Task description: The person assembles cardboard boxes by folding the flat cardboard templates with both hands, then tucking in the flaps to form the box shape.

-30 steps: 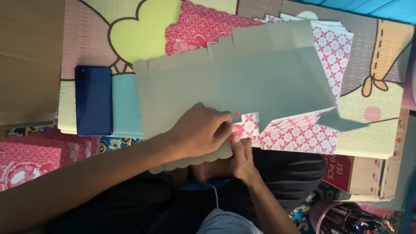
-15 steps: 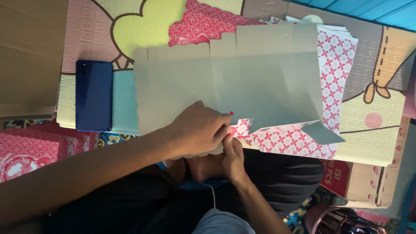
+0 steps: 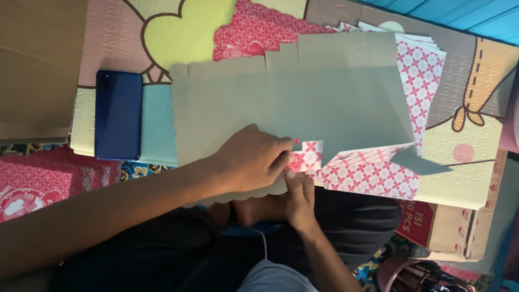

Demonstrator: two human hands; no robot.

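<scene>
Head view: my left hand [image 3: 251,162] presses flat on the lower edge of a grey cardboard box blank [image 3: 292,103], its fingertips pinching a small red-and-white patterned flap [image 3: 306,156], while my right hand [image 3: 300,197] meets it from below, its fingers closed on the same flap. The blank lies unfolded on a cartoon-printed foam mat [image 3: 178,38], printed side down, its patterned face showing along the right and lower edges. A dark blue phone [image 3: 118,114] lies on the mat just left of the blank.
</scene>
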